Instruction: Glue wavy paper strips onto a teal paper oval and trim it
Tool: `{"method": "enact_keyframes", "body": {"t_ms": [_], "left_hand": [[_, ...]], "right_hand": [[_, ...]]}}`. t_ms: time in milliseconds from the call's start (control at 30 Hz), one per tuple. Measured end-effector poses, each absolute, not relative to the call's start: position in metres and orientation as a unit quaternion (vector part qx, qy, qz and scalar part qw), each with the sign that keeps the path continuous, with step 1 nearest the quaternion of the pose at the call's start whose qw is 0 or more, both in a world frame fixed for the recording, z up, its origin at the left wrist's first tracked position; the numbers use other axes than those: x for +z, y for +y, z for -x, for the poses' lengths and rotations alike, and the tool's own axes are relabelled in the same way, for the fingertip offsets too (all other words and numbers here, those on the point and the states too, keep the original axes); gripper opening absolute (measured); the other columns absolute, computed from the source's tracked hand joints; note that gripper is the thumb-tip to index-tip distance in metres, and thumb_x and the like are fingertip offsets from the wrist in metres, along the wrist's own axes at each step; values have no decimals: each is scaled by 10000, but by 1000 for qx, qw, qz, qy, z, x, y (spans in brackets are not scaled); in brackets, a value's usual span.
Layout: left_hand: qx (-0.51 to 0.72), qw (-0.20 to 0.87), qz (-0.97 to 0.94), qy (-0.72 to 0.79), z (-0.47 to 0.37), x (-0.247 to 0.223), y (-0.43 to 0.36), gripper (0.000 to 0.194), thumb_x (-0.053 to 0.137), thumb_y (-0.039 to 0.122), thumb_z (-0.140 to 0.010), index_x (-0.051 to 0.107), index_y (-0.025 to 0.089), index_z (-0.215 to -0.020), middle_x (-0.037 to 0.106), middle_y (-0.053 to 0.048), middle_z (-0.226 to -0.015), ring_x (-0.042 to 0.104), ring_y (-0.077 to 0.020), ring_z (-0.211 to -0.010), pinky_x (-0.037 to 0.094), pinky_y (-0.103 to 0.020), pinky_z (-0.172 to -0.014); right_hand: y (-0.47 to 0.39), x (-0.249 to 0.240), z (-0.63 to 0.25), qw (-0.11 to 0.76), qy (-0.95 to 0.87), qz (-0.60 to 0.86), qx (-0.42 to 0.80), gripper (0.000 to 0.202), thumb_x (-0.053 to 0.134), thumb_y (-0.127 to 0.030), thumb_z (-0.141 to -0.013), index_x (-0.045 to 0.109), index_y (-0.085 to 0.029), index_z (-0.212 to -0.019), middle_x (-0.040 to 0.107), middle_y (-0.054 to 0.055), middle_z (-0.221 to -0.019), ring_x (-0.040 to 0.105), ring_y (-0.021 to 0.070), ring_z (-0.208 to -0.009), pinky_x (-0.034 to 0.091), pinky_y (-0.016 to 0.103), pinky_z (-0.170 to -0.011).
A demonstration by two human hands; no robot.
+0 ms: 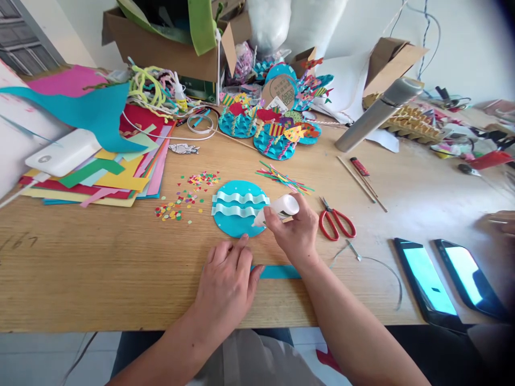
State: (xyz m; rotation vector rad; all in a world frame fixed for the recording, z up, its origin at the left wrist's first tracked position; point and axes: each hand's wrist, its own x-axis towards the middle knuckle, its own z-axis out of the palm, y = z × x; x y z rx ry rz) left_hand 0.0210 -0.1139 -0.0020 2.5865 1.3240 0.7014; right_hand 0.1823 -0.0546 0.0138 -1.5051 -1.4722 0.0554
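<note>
A round blue disc (235,227) lies on the table with two wavy pale-blue strips (237,210) across it. My right hand (295,228) is wrapped round a white glue bottle (286,206), tilted so that its nozzle points at the disc's lower right edge. Below the disc, my left hand (229,273) rests with its fingers spread, one fingertip touching the disc's bottom edge. A flat blue strip (279,272) lies between my two hands, its left end by my left thumb.
Confetti (169,210) and thin paper strips (284,178) lie near the disc. Red-handled scissors (337,222) and two phones (430,284) are to the right. Coloured paper (140,187) is piled left; finished-looking blue crafts (273,145) and a grey flask (374,118) stand behind. Another person's hand (502,221) shows far right.
</note>
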Motion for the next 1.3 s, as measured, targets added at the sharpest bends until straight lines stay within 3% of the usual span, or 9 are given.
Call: {"method": "enact_keyframes", "body": {"t_ms": [1300], "left_hand": [[246,73,-860,441,-22,-3,-112,112,551,278,-917,550,182,-859,663,-106,-1208,548,-269,-898,465,-435,-744]], "right_hand": [[-53,11,-181,501,-629,595,3,301,664,-378,-750,410,-226,-695,455,-76,-548,372,74,-455,327,199,-443]]}}
